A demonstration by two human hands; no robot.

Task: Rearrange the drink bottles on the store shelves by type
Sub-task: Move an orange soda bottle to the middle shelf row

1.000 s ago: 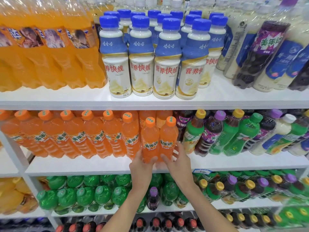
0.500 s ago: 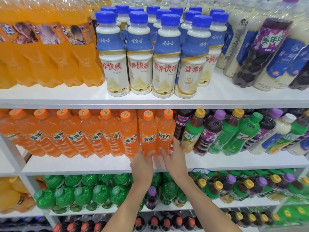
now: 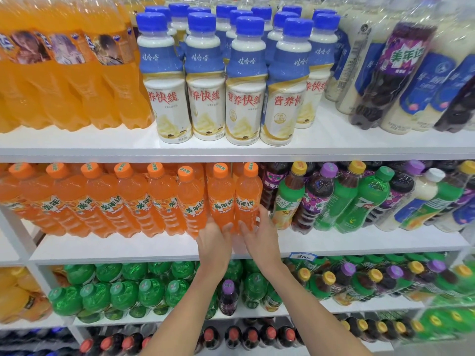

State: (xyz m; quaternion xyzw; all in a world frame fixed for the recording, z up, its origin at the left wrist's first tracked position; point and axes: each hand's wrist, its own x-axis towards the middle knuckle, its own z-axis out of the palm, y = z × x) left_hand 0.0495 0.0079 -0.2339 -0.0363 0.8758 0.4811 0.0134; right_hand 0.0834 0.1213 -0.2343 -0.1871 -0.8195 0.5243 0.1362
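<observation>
Left hand [image 3: 214,240] and right hand [image 3: 260,236] each wrap fingers round an orange bottle [image 3: 221,201] low down (full, so probably heavy); slick plastic; the ribbed lower body suits gripping.

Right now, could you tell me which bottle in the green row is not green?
The dark purple-capped bottle between the forearms, alone among green bottles.

white shelves [image 3: 115,249] carry large orange bottles [image 3: 64,80] and blue-capped milk drinks [image 3: 244,98] on top, orange sodas [image 3: 133,201] beside mixed bottles [image 3: 359,199] below, green bottles [image 3: 123,291] under those.
</observation>
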